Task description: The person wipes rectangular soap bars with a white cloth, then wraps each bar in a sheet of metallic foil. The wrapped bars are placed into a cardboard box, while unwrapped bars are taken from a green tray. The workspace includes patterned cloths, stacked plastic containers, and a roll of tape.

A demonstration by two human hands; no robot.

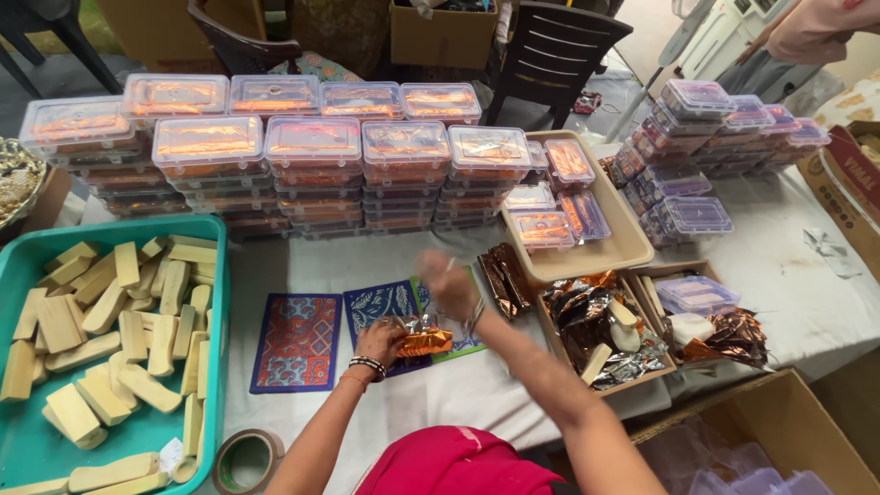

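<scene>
Soft daylight, lid glare, motion-blurred hand

Glossy copper foil wrap [423, 341] crinkles in the hands. Clear plastic boxes [314, 147] shine. Matt, pale bars [110, 330] fill a smooth teal plastic tub [216, 302]. White cloth [788, 275] covers the table.

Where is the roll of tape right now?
The roll of tape lies at the bottom left of the head view, on the white table just right of the teal tub, beside the person's left arm.
</scene>
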